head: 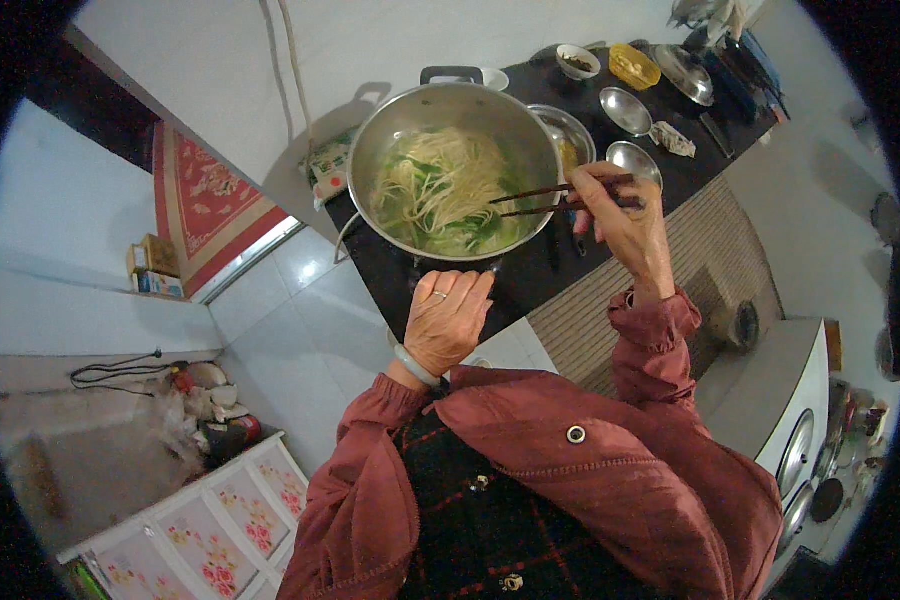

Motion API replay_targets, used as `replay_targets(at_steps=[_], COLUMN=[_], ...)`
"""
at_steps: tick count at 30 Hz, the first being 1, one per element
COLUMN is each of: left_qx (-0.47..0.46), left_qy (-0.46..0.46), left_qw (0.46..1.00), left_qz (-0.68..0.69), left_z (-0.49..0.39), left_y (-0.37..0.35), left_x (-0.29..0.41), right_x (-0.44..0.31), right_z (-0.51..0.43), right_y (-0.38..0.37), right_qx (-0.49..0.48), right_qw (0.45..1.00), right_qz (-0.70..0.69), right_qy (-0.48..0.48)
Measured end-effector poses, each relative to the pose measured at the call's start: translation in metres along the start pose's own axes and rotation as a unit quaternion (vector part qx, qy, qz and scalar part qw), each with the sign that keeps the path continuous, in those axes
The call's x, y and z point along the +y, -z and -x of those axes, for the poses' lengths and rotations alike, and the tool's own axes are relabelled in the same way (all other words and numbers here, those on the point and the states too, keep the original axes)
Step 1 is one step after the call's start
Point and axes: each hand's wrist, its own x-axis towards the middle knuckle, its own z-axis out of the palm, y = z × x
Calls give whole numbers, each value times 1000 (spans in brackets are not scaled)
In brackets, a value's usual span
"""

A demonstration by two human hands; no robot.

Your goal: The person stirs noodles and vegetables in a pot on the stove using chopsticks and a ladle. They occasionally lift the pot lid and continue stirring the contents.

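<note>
A large stainless steel pot [547, 135] stands before me, holding pale noodles [450, 180] and green leaves [484, 225] in broth. My right hand [622, 210] is at the pot's right rim, gripping dark chopsticks [547, 193]. Their tips are slightly apart and reach the noodles. At the near side of the pot, my left hand [448, 319] is curled with knuckles up. It appears to close over the pot's near handle, which the fingers mostly hide. The far handle [452, 73] shows in black.
On the black table [525, 281] are a metal dish [581, 127], two metal bowls [626, 111], a white bowl [577, 62], a yellow basket [634, 66] and a pot lid [684, 75]. A printed bag [331, 171] lies left of the pot. A floral cabinet [210, 517] stands lower left.
</note>
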Motion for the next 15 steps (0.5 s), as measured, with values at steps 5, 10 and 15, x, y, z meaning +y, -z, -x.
replay_targets(at_steps=[5, 10, 15], left_qx=[-1, -3, -1], left_qy=[-5, -5, -8], left_qw=[1000, 1000, 1000], left_qz=[-7, -5, -2], left_z=[-1, -2, -1], left_y=[1, 2, 2], left_x=[0, 1, 0], right_x=[7, 25, 40], right_z=[5, 1, -23], right_y=[8, -14, -37], right_qx=[44, -93, -9], right_qw=[999, 995, 999], right_qz=[-13, 6, 24], right_qy=[-9, -22, 29])
